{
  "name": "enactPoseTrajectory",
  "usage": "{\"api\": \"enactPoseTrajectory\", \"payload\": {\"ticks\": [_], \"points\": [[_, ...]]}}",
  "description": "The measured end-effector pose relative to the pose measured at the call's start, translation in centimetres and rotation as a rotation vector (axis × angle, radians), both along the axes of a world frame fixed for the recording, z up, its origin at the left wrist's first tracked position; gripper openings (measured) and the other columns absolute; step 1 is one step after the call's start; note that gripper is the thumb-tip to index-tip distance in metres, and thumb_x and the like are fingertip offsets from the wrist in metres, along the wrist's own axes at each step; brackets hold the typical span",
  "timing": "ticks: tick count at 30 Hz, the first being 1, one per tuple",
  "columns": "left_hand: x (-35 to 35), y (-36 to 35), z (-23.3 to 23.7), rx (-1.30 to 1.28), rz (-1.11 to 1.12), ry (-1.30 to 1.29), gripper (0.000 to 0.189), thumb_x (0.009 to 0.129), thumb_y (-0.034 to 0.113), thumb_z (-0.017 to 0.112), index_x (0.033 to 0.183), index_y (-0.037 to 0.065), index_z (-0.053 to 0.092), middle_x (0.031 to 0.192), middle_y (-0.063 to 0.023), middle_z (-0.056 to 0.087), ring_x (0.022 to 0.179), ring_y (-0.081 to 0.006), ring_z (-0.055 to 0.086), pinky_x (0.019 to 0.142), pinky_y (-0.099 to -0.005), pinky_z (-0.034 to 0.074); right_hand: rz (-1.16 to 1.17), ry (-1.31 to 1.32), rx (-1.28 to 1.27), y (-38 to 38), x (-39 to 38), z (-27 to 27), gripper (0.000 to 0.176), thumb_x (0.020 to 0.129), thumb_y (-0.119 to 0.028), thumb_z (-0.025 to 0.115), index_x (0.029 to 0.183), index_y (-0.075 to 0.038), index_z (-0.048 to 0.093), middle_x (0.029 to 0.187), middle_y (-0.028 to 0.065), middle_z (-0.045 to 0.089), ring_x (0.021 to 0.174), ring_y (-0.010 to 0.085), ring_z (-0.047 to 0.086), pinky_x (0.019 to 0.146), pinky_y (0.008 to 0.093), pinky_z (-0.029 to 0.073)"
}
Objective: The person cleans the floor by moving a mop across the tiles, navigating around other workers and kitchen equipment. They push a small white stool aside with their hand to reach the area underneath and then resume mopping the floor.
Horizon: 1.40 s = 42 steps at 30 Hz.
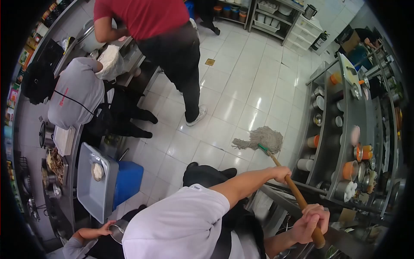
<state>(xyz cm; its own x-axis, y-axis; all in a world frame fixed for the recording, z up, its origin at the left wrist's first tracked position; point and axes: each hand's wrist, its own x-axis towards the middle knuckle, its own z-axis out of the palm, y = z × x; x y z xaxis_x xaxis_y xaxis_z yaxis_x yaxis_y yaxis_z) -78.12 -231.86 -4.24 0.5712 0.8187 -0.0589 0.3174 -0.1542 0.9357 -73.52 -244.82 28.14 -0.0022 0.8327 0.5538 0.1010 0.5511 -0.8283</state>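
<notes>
A mop with a long wooden handle (297,194) slants across the lower right. Lower down its shaft, my left hand (282,174) is wrapped round the wood. My right hand (311,224) grips it near the top end, fingers closed. The grey string mop head (265,139) lies spread on the white tiled floor (235,108), joined to the handle by a green clamp (262,147). Both of my arms reach right from my white sleeves.
Steel shelving (330,112) with pots and containers runs along the right. On the left stand a grey tub (88,194) and a blue bin (129,179). A person in red (146,19), another in grey (77,93) and one with a metal bowl (118,231) are nearby.
</notes>
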Motion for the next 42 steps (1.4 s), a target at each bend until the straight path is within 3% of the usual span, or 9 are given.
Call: {"api": "enactPoseTrajectory", "payload": {"ticks": [5,18,22,25,29,33,35,37,42], "points": [[-3.7,-3.4,1.5,-0.031,0.069,-0.018,0.03,0.073,0.025,0.085,0.086,0.008,0.064,0.09,-0.0144,0.07,0.091,-0.0373,0.068,0.074,-0.0457,0.051,0.097,0.013,0.043,-1.8,-2.7,0.8,0.022,0.094,-0.013,0.051,0.075,-0.001,0.048,0.057,0.0041,0.038,0.05,0.0136,0.037,0.05,0.0296,0.035],[-13.7,-13.8,2.0,-0.032,0.168,-0.061,0.022,0.074,0.026,0.079,0.082,0.008,0.069,0.086,-0.0152,0.071,0.088,-0.0355,0.068,0.076,-0.0449,0.054,0.234,0.012,-0.076,-9.8,-9.1,3.2,0.025,0.094,-0.018,0.055,0.076,-0.003,0.043,0.06,0.0061,0.039,0.051,0.0182,0.039,0.052,0.0321,0.036],[-15.3,-15.9,0.1,0.077,0.133,0.033,0.028,0.074,0.032,0.077,0.082,0.007,0.068,0.083,-0.0171,0.069,0.087,-0.0384,0.067,0.077,-0.0475,0.053,0.808,-0.155,0.175,-9.6,-12.9,6.9,0.023,0.092,-0.014,0.067,0.083,0.007,0.061,0.057,0.0056,0.053,0.046,0.0143,0.047,0.043,0.0297,0.038],[-16.0,-16.5,-0.6,0.095,0.153,0.023,0.031,0.074,0.034,0.077,0.081,0.006,0.068,0.083,-0.0184,0.068,0.087,-0.0405,0.066,0.077,-0.0492,0.053,1.274,-0.117,0.085,-8.7,-15.5,9.7,0.033,0.099,-0.024,0.061,0.089,0.007,0.065,0.062,0.0072,0.055,0.048,0.0206,0.05,0.047,0.0365,0.039],[-17.0,-16.4,0.6,0.077,0.198,0.004,0.033,0.074,0.035,0.078,0.08,0.005,0.067,0.082,-0.0191,0.068,0.086,-0.0407,0.066,0.075,-0.049,0.052,1.503,0.044,0.148,-7.5,-15.8,11.0,0.032,0.1,-0.02,0.063,0.086,0.008,0.07,0.06,0.0076,0.057,0.046,0.0188,0.053,0.042,0.0312,0.041],[-16.3,-14.7,0.8,0.071,0.111,0.051,0.035,0.075,0.036,0.078,0.079,0.003,0.066,0.079,-0.0197,0.067,0.082,-0.0401,0.066,0.072,-0.0475,0.052,1.868,-0.134,0.286,-3.0,-14.0,12.8,0.025,0.099,-0.011,0.062,0.084,0.007,0.072,0.056,0.0058,0.053,0.041,0.0137,0.048,0.038,0.0283,0.03],[-15.6,-13.3,0.0,0.105,0.183,0.029,0.032,0.075,0.033,0.078,0.077,0.004,0.065,0.077,-0.0195,0.067,0.078,-0.0401,0.066,0.068,-0.048,0.051,1.658,0.193,0.222,-2.4,-12.7,11.0,0.026,0.098,-0.007,0.06,0.081,0.009,0.07,0.058,0.0087,0.055,0.042,0.0155,0.049,0.039,0.0312,0.029],[-15.0,-11.9,-0.1,0.093,0.258,0.033,0.029,0.076,0.031,0.078,0.077,0.006,0.065,0.076,-0.019,0.067,0.075,-0.0399,0.066,0.066,-0.0483,0.05,1.609,0.245,0.117,-0.3,-10.7,10.6,0.019,0.091,-0.002,0.064,0.076,0.011,0.064,0.052,0.0067,0.053,0.037,0.0137,0.041,0.036,0.0282,0.027],[-13.4,-9.1,-1.3,0.063,0.237,-0.03,0.028,0.081,0.028,0.077,0.083,0.005,0.063,0.079,-0.02,0.067,0.075,-0.039,0.064,0.069,-0.0485,0.05,1.672,0.376,0.11,3.6,-8.5,11.4,0.024,0.096,-0.001,0.057,0.082,0.016,0.066,0.053,0.0101,0.052,0.036,0.0157,0.038,0.036,0.0314,0.021]]}}
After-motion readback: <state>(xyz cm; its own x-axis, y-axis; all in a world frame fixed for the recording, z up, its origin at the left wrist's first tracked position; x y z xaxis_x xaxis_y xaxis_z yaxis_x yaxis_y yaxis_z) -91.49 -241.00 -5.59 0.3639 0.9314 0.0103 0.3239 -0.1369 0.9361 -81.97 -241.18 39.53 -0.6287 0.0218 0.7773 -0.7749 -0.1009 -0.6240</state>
